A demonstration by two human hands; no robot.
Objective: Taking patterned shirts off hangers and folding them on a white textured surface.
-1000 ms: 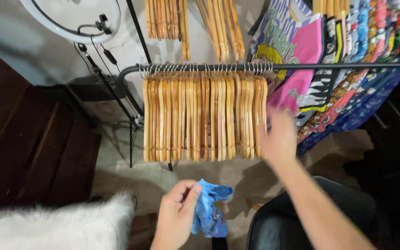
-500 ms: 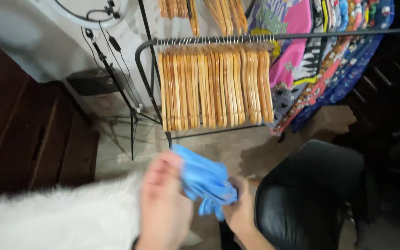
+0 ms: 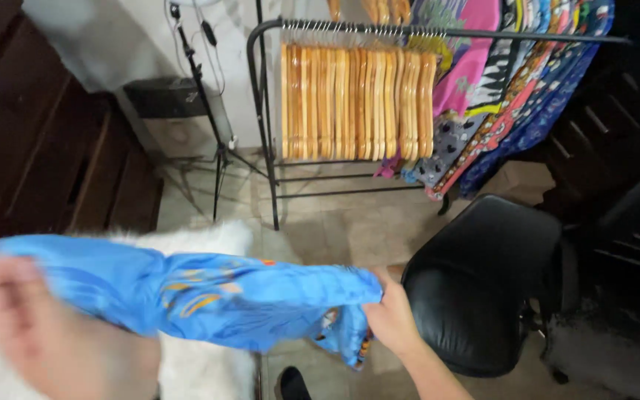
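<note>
A blue printed garment (image 3: 209, 296) is stretched out wide between my two hands in the lower part of the head view. My left hand (image 3: 46, 341), blurred and close to the camera at the lower left, grips one end of it. My right hand (image 3: 390, 318) grips the other end near the lower middle, beside a black chair. A loose corner of the cloth hangs below my right hand.
A black clothes rack (image 3: 268, 111) at the top holds many wooden hangers (image 3: 357, 104) and colourful garments (image 3: 498, 81). A black padded chair (image 3: 483, 281) stands at right. A white fluffy rug (image 3: 201, 244) lies under the garment. A light stand (image 3: 212, 96) and dark wooden furniture (image 3: 46, 148) are at left.
My right hand came down from the hangers and took the garment. Both hands pulled apart, spreading the bunched blue cloth wide. The view tilted down and the rack shifted up and right.
</note>
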